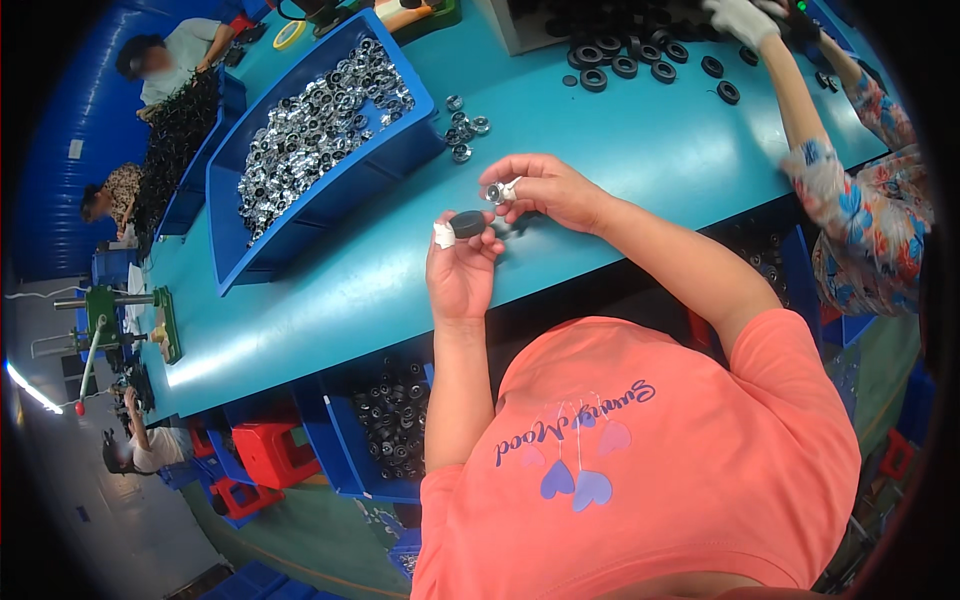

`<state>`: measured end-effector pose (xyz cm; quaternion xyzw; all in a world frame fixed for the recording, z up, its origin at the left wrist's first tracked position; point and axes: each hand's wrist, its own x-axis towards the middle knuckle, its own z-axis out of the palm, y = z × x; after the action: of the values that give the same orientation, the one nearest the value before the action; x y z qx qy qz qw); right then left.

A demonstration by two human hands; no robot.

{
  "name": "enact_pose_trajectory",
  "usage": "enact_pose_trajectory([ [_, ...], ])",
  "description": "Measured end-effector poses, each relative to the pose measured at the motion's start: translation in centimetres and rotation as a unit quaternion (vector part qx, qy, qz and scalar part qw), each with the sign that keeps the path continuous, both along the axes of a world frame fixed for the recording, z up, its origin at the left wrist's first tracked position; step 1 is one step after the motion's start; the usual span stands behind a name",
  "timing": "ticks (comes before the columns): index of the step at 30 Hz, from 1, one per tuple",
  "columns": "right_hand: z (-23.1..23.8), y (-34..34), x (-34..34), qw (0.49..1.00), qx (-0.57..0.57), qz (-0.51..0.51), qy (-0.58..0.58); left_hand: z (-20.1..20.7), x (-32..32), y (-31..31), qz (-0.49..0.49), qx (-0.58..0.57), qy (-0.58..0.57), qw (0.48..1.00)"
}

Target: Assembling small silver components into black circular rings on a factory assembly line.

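Observation:
My left hand (462, 278) is raised over the front part of the table, palm up, its fingers closed round a black round wheel-like part (467, 224). Close beside it, my right hand (556, 194) pinches a small shiny metal-and-black round part (494, 193) between thumb and fingers. The two parts are near each other; whether they touch I cannot tell. White coverings wrap a fingertip or two on each hand. Several similar shiny parts (460, 132) lie loose on the table just beyond, outside a big blue bin (330, 208) heaped with more of them.
The turquoise table (330, 330) runs across the view. Black rings (624, 66) are spread at the far right, where a co-worker's gloved hand (740, 20) reaches in. A green hand press (165, 325) stands left. Blue bins (345, 450) of black parts and red stools (270, 452) sit below.

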<state>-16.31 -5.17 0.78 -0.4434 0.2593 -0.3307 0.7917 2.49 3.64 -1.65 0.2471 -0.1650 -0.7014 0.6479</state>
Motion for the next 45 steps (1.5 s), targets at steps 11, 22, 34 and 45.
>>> enact_pose_trajectory([
  [11, 0.1, 0.2, -0.1, 1.000, -0.007, -0.007, 0.003, 0.6, 0.0, 0.0, 0.027, 0.024, -0.010, 0.999],
  [22, 0.7, 0.5, 0.1, 1.000, -0.009, -0.009, 0.028, 1.0, -0.2, -0.1, 0.028, 0.040, -0.016, 0.999],
  [34, 0.5, 0.4, 0.3, 0.997, -0.074, -0.017, 0.008, 0.5, -0.1, -0.1, 0.019, 0.028, -0.024, 0.999],
  [45, 2.2, 2.4, 1.5, 0.935, -0.312, -0.103, 0.134, 1.0, -0.7, 0.0, 0.024, 0.005, -0.053, 0.998],
])
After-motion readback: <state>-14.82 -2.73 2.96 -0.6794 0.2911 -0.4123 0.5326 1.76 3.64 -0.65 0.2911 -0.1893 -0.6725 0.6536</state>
